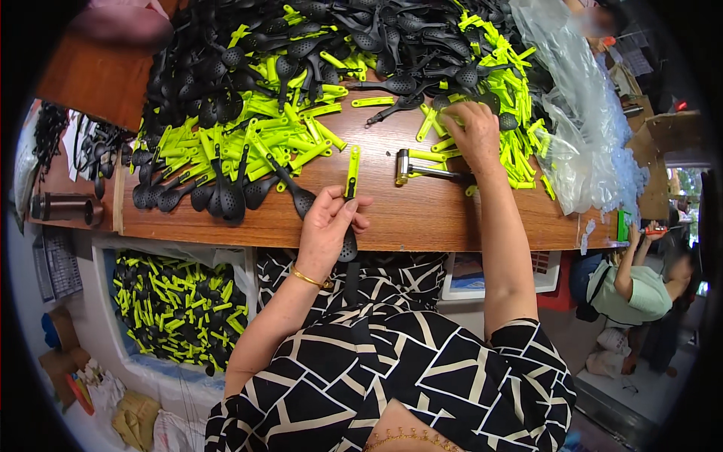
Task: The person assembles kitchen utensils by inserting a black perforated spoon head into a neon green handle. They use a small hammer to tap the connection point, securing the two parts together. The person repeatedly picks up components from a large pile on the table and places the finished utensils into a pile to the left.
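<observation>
My left hand is closed around a black perforated spoon. A lime-green handle sleeve stands up from the spoon above my fingers, and the spoon's bowl hangs down by the table's front edge. Over the right-hand pile of lime-green handle sleeves, my right hand reaches down with bent fingers. Whatever its fingertips grip is hidden among sleeves and black spoon heads. Between my hands lies a hammer with a metal head, its dark handle running under my right forearm.
Black spoons and ladles heap across the table's far side. More green sleeves pile at left. Clear plastic sheeting covers the right end. Below the table's left stands a bin of green-handled utensils. A person sits far right.
</observation>
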`<action>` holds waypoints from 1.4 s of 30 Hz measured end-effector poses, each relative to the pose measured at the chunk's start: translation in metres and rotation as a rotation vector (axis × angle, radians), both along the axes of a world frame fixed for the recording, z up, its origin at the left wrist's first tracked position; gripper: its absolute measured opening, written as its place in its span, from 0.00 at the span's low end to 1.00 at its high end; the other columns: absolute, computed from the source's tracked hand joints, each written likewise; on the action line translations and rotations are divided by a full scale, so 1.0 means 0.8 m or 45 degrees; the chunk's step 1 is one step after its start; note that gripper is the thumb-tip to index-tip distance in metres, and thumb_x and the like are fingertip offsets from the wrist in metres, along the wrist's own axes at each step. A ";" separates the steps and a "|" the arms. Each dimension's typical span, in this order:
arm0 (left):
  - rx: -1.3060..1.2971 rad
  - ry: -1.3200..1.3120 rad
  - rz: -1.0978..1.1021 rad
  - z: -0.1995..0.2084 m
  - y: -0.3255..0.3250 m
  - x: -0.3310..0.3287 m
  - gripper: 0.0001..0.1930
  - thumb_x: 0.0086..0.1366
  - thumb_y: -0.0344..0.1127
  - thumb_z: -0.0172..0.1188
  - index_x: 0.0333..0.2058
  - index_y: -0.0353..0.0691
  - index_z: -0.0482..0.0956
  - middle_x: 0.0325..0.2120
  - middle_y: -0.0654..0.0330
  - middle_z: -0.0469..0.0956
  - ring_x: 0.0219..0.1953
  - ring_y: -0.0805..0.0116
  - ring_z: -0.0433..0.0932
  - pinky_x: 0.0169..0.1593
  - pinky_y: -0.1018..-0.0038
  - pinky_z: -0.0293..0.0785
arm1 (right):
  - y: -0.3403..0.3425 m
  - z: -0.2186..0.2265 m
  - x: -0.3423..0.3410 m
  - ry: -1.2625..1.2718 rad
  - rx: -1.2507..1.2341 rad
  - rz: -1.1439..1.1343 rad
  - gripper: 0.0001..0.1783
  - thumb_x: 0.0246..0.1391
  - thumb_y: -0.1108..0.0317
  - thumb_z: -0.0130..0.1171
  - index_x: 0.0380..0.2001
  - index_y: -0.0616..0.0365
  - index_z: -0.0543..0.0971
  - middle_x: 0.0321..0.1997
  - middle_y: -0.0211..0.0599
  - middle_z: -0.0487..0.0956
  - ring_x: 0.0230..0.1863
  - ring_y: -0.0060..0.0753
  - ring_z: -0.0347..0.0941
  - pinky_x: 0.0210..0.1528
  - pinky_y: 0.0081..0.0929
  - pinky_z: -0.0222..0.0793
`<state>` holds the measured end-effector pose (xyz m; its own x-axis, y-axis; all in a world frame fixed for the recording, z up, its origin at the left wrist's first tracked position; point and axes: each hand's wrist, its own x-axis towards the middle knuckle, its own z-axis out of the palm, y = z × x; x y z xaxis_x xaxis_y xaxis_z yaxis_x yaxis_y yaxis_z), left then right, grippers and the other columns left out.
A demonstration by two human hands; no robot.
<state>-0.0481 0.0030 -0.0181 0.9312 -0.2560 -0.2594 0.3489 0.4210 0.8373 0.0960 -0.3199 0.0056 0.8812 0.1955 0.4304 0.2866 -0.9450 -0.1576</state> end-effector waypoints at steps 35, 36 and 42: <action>0.157 0.021 0.088 0.007 0.027 0.020 0.15 0.77 0.32 0.60 0.58 0.36 0.73 0.52 0.51 0.85 0.38 0.76 0.84 0.43 0.79 0.81 | -0.042 0.027 0.004 0.414 0.238 -0.218 0.15 0.61 0.54 0.67 0.41 0.53 0.86 0.40 0.43 0.88 0.44 0.50 0.84 0.47 0.43 0.78; 0.167 0.007 0.081 0.006 0.025 0.019 0.16 0.77 0.32 0.60 0.58 0.36 0.73 0.52 0.51 0.85 0.38 0.76 0.84 0.42 0.79 0.81 | -0.032 0.035 -0.002 0.470 0.210 -0.304 0.17 0.60 0.51 0.68 0.40 0.54 0.86 0.40 0.42 0.88 0.44 0.49 0.84 0.46 0.42 0.78; 0.155 -0.040 0.044 0.012 0.009 0.020 0.18 0.77 0.33 0.59 0.61 0.36 0.71 0.52 0.50 0.85 0.38 0.73 0.85 0.43 0.77 0.81 | -0.016 -0.008 -0.002 0.151 0.065 -0.031 0.12 0.56 0.55 0.70 0.39 0.47 0.89 0.42 0.34 0.88 0.44 0.42 0.81 0.50 0.45 0.71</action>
<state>-0.0318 0.0105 -0.0081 0.9472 -0.1917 -0.2568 0.3084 0.3269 0.8933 0.0942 -0.3330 -0.0004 0.9307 0.1536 0.3319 0.2399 -0.9414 -0.2370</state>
